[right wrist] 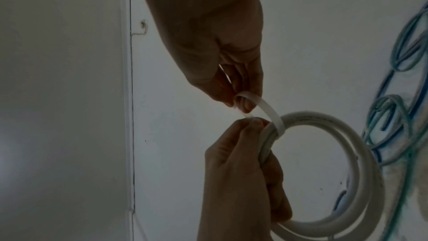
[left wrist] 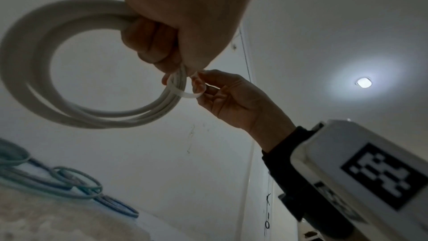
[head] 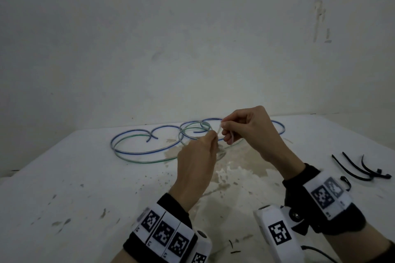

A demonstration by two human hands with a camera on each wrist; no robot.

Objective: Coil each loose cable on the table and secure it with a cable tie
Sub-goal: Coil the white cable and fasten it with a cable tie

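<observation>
White, stained table (head: 85, 177) lies under my hands. Above it, my left hand (head: 197, 156) grips the coiled white cable (left wrist: 34, 72) so its loops stay bunched, while my right hand (head: 252, 132) pinches the white cable tie (right wrist: 271, 113) looped around them, ready for threading.

No readable text; only black-and-white coded markers on wrist bands (head: 164, 233) and camera housings (head: 277, 235).
</observation>
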